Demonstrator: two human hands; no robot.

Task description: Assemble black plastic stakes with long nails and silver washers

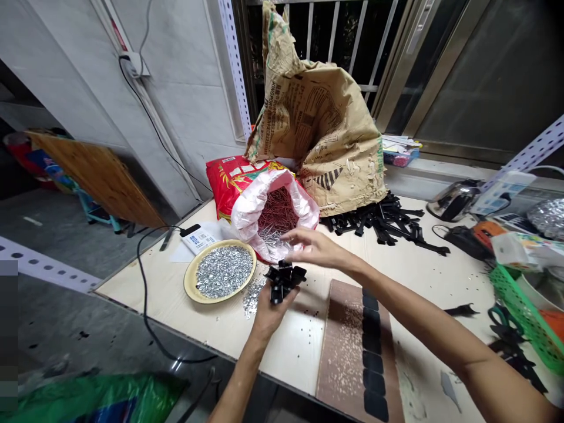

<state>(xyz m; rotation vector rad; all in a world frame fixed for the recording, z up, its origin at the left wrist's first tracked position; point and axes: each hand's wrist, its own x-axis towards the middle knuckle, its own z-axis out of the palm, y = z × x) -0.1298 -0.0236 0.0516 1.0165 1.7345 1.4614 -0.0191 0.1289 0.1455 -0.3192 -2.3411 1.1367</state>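
Observation:
My left hand (269, 311) is closed around a bunch of black plastic parts (284, 281), their clip-shaped ends pointing up. Just above them, my right hand (315, 248) reaches left with its fingers stretched out and apart, and I see nothing held in it. Its fingertips are at the mouth of a red bag (224, 183) with a pink-white lining, over loose silver screws or nails (274, 242). Deeper in the bag lie many reddish-brown long thin pieces (277, 210). Left of my left hand, a yellow dish (190, 281) holds small silver washers (225, 271); more washers (252, 298) lie beside it.
A torn brown paper sack (348, 147) stands behind a pile of black parts (388, 220). In front, a brown board (343, 352) carries a row of black pads (372, 341) and pale crumbs. At right are a green basket (524, 317), scissors (506, 323) and a kettle (453, 200).

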